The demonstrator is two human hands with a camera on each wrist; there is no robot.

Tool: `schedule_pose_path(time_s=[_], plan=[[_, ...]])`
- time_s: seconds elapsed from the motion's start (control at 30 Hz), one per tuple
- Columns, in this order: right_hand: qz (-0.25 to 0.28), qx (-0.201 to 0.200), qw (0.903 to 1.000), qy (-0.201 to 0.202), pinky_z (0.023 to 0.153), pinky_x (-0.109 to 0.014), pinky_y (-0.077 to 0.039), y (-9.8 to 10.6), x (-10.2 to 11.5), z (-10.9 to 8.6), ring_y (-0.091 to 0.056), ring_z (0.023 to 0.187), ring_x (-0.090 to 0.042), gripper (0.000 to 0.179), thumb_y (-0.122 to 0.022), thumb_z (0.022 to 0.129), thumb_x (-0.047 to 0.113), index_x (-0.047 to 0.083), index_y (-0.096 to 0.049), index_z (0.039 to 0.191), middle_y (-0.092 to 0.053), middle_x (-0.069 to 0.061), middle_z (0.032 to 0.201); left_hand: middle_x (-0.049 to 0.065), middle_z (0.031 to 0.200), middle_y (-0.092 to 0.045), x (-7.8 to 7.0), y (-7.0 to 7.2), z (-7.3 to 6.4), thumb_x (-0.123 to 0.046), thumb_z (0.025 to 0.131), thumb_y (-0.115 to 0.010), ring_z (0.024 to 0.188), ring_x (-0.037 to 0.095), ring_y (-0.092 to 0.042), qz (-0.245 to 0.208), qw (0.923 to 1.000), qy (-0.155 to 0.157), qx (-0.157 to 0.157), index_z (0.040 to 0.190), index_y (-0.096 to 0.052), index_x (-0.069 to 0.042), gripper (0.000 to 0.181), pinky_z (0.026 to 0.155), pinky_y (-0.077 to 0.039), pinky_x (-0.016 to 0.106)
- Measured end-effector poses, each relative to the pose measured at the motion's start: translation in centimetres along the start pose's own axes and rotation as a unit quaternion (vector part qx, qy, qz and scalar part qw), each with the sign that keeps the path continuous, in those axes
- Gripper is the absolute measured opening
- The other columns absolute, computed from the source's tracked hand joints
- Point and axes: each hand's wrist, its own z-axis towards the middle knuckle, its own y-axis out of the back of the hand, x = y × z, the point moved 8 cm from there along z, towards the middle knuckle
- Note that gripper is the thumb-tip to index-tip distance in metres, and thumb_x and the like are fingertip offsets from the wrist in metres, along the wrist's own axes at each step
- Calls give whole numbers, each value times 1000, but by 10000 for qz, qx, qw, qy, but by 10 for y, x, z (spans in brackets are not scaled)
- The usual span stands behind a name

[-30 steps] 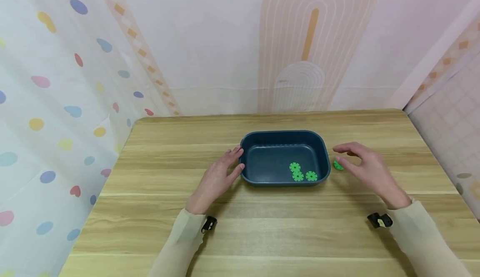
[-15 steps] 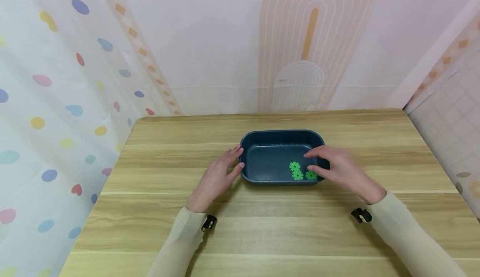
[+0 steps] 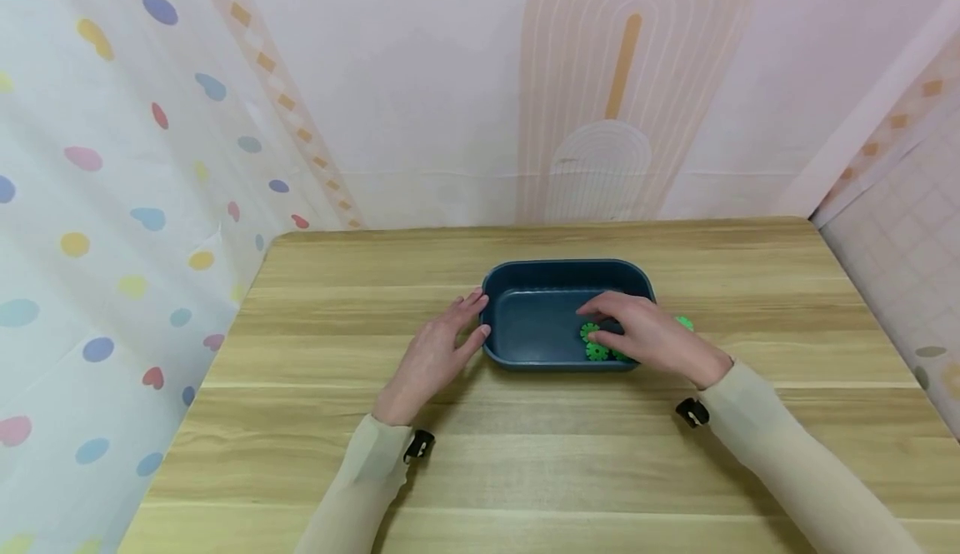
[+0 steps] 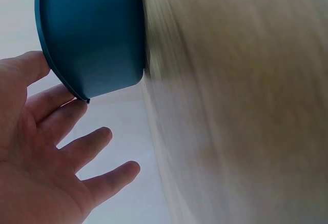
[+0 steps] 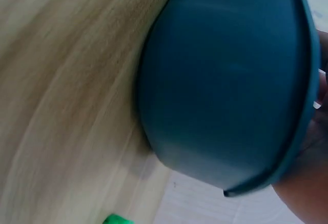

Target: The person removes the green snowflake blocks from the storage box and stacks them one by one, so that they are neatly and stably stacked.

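A dark blue rectangular bin (image 3: 525, 364) stands on the wooden table, with several green notched discs (image 3: 597, 352) in its right front part. My left hand (image 3: 438, 350) touches the bin's left rim with its fingertips and thumb; in the left wrist view the fingers spread loosely beside the blue wall (image 4: 97, 34). Over the bin's right side my right hand (image 3: 648, 329) reaches in, thumb and fingers apart above the discs and partly covering them. Nothing shows between them. In the right wrist view the bin wall (image 5: 220, 80) hides most of that hand.
One more green disc (image 3: 684, 322) lies on the table just right of the bin, partly behind my right hand. The wooden table (image 3: 525, 471) ends at a patterned curtain (image 3: 420, 121) at the back and left. Black wrist mounts (image 3: 418, 446) hang by both sleeves.
My right hand has moved left from beside the loose disc, across the bin's right rim, to above the discs inside. That loose disc stays on the table. My left hand keeps its place.
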Motion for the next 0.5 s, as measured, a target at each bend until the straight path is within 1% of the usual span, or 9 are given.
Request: schedule_pose_path(time_s=[0.2,0.3,0.43,0.5], plan=[[-280,345,9989,-178,96,-45,-55,-9,-3,9,-66,112,-25,35,-71,100,15,2,-66,133,-68,-10,128,3,162,-41,-1,0,1,-32,108,-57,149,34,-38,66,10000,7,29,154,-50,-10,51,117,-37,54],[-352,490,9979,-246,100,-47,-53,-13,-5,12,-64,117,-26,36,-70,100,15,3,-66,134,-67,-10,131,3,162,-41,0,0,1,-32,108,-58,149,33,-38,66,10000,25,23,154,-50,-10,51,117,-37,54],[-358,629,9972,-213,102,-48,-52,-17,-4,17,-62,120,-28,36,-69,101,12,2,-65,135,-66,-12,131,3,162,-41,0,1,0,-32,108,-58,149,34,-38,43,10000,36,-4,154,-50,-10,51,116,-37,55],[-329,665,9971,-173,100,-47,-53,-19,-4,20,-63,118,-27,36,-69,101,11,2,-64,135,-66,-12,130,3,162,-41,0,0,0,-32,108,-58,149,33,-38,27,10000,35,6,154,-50,-10,51,116,-38,55]])
